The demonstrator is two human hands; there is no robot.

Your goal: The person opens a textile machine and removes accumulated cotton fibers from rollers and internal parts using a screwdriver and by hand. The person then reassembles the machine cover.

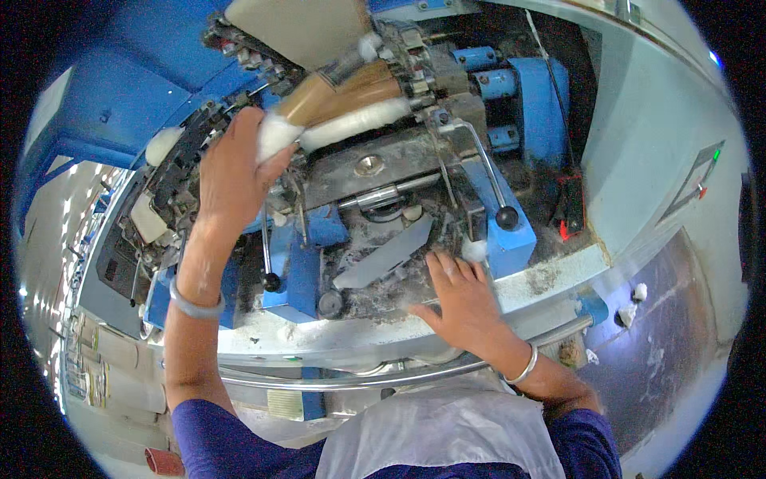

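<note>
Blue, lint-dusted machinery (pixel 542 104) surrounds my left hand (pixel 234 164), its fingers closed around white fibre (pixel 277 137) beside a brown roller (pixel 369 86), apparently handling that clump, which calls for steady pinching, while my right hand (pixel 464 307) spreads wide near a grey plate (pixel 387 254).

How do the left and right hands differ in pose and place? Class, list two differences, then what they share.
The left hand is curled around a white fluffy wad; the right hand is open, thumb well apart from the fingers. The left hand is higher in the picture; the right hand is lower, beside a slanted grey plate. Both hands are bare.
</note>
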